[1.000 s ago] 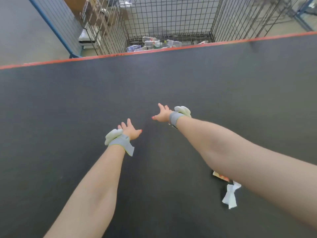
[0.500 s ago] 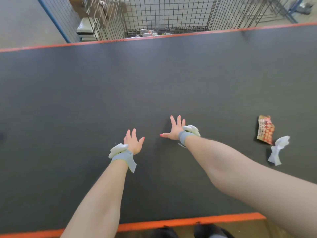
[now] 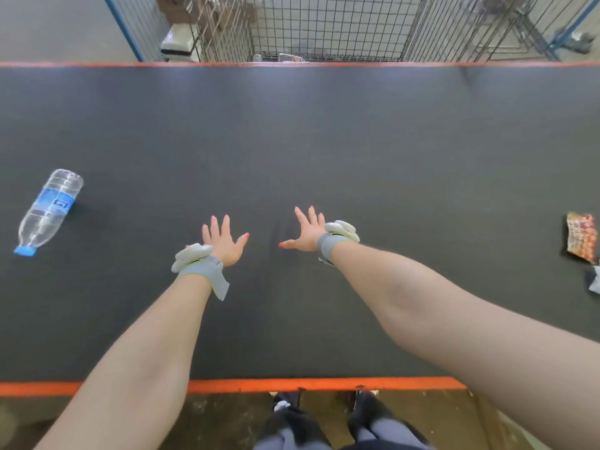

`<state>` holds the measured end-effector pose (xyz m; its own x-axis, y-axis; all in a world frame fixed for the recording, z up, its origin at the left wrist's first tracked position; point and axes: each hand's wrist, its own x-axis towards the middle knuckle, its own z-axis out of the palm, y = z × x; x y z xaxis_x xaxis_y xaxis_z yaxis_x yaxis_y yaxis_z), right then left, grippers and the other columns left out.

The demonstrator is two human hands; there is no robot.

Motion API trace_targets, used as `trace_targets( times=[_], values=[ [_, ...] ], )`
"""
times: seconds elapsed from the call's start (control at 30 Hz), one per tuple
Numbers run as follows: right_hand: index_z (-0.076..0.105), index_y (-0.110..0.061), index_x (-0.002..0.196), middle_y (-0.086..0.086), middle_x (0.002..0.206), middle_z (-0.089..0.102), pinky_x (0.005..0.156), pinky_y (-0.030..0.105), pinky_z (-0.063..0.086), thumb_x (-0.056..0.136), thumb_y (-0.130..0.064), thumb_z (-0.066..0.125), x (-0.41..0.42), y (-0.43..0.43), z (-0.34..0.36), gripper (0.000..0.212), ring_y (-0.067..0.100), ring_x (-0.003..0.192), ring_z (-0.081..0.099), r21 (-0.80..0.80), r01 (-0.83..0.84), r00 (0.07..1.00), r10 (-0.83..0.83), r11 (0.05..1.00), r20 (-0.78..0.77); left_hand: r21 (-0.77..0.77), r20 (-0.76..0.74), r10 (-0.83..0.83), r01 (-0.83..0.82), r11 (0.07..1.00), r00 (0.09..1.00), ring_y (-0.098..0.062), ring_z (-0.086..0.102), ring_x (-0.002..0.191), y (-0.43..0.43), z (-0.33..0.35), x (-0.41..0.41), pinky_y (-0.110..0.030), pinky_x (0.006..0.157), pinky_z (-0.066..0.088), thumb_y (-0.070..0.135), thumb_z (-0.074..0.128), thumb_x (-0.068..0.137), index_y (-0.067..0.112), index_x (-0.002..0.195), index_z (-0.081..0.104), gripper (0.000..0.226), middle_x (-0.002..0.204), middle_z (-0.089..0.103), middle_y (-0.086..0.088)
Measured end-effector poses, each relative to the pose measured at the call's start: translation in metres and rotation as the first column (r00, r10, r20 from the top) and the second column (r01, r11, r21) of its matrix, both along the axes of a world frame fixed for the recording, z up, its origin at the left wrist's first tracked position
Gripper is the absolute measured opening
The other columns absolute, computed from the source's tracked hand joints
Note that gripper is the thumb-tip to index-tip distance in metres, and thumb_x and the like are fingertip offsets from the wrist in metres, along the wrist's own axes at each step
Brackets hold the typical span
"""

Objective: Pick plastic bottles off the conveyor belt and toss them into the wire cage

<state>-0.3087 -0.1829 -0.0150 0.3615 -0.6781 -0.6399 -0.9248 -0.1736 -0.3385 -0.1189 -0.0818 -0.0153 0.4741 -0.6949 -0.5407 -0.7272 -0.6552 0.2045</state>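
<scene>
Since the earlier frame a plastic bottle (image 3: 48, 211) has come into view at the left of the conveyor belt (image 3: 324, 141). It lies on its side with its blue cap toward the near edge, well apart from your hands. Your left hand (image 3: 224, 240) reaches out over the middle of the belt, fingers (image 3: 215, 227) spread wide and holding nothing. Your right hand (image 3: 305, 232), near it, is splayed the same way and empty. Past the far orange edge stands the wire cage (image 3: 324, 27). A crumpled wrapper (image 3: 582, 237) and a white scrap (image 3: 595, 280) have shifted to the right edge of view.
</scene>
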Motion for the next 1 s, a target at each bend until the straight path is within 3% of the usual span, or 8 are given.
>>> trace_targets(
  times=[0.33,0.6,0.83,1.0],
  values=[
    [-0.015,-0.035,0.152,0.0,0.161,-0.019,0.12,0.05,0.006,0.084,-0.06,0.061,0.016,0.02,0.004,0.106,0.028,0.149,-0.013,0.018,-0.043,0.999,0.043,0.999,-0.01,0.089,0.079,-0.02,0.013,0.996,0.997,-0.023,-0.016,0.148,0.038,0.001,0.002,-0.061,0.116,0.005,0.049,0.033,0.1,0.021,0.154,-0.004,0.071,0.16,-0.019,-0.002],
    [-0.012,-0.035,0.153,0.002,0.162,-0.011,0.12,0.048,0.004,0.087,-0.063,0.055,0.055,0.007,0.01,0.099,0.028,0.15,-0.007,0.08,0.027,0.998,-0.031,0.996,0.046,-0.06,0.192,0.112,-0.102,0.993,0.975,-0.022,-0.013,0.148,0.032,0.021,0.043,-0.062,0.115,0.001,0.042,0.026,0.102,0.022,0.155,-0.002,0.062,0.161,-0.013,-0.002],
    [-0.014,-0.03,0.153,0.011,0.157,0.017,0.115,0.046,0.02,0.087,-0.057,0.06,0.102,-0.003,0.01,0.103,0.033,0.143,0.024,0.104,0.105,0.978,-0.121,0.989,0.167,-0.09,0.186,0.199,-0.185,0.979,0.962,-0.023,-0.011,0.149,0.013,0.024,0.071,-0.061,0.115,0.002,0.037,0.026,0.103,0.021,0.155,0.002,0.06,0.161,-0.011,-0.002],
    [-0.016,-0.03,0.153,0.015,0.148,0.026,0.114,0.046,0.023,0.084,-0.05,0.067,0.132,-0.018,0.001,0.11,0.036,0.138,0.03,0.162,0.214,0.932,-0.251,0.963,0.261,-0.048,0.162,0.174,-0.168,0.985,0.971,-0.024,-0.011,0.148,-0.025,0.021,0.065,-0.06,0.116,0.003,0.032,0.027,0.103,0.02,0.154,0.0,0.059,0.161,-0.013,-0.003]
  ],
)
